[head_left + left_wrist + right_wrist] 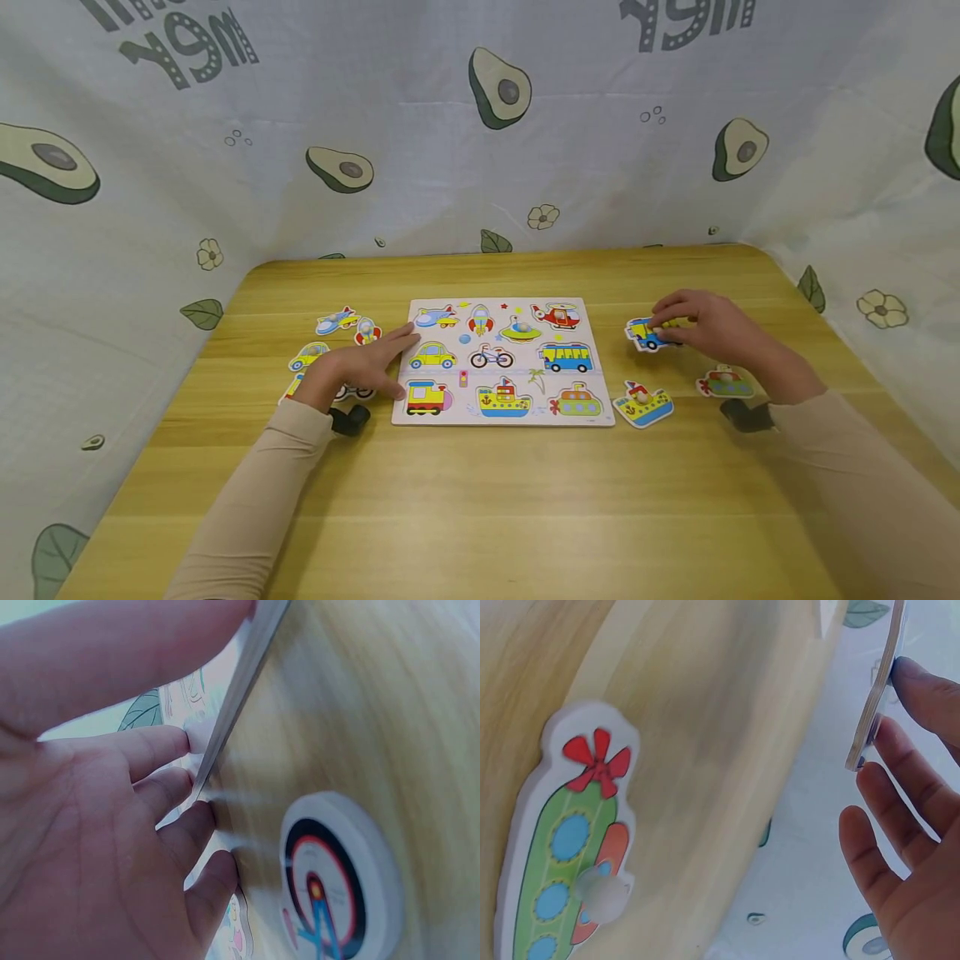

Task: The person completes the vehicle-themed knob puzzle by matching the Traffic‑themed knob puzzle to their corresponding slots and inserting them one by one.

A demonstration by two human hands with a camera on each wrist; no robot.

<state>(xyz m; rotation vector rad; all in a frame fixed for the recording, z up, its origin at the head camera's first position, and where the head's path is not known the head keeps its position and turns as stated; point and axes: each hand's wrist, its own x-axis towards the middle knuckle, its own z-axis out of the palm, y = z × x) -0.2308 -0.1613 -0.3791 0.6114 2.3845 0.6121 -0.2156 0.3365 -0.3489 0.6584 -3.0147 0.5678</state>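
Note:
A white puzzle board (534,377) with printed vehicles lies on the table. My left hand (369,365) rests on its left edge, fingers spread; in the left wrist view the hand (112,817) touches the board's edge (240,694). Right of the board, my right hand (705,327) pinches a blue and yellow bus puzzle piece (641,335), partly covered by the fingers. The right wrist view has this piece edge-on, raised off the table. Nearer me lie a boat piece (643,407) and a submarine piece (559,847) with a knob.
Left of the board lie a plane piece (337,322), a rocket piece (367,332) and a car piece (307,357). A bicycle piece (354,393) and a yellow piece (293,387) are partly hidden by the left hand and wrist. An avocado-print cloth (420,217) hangs behind the table.

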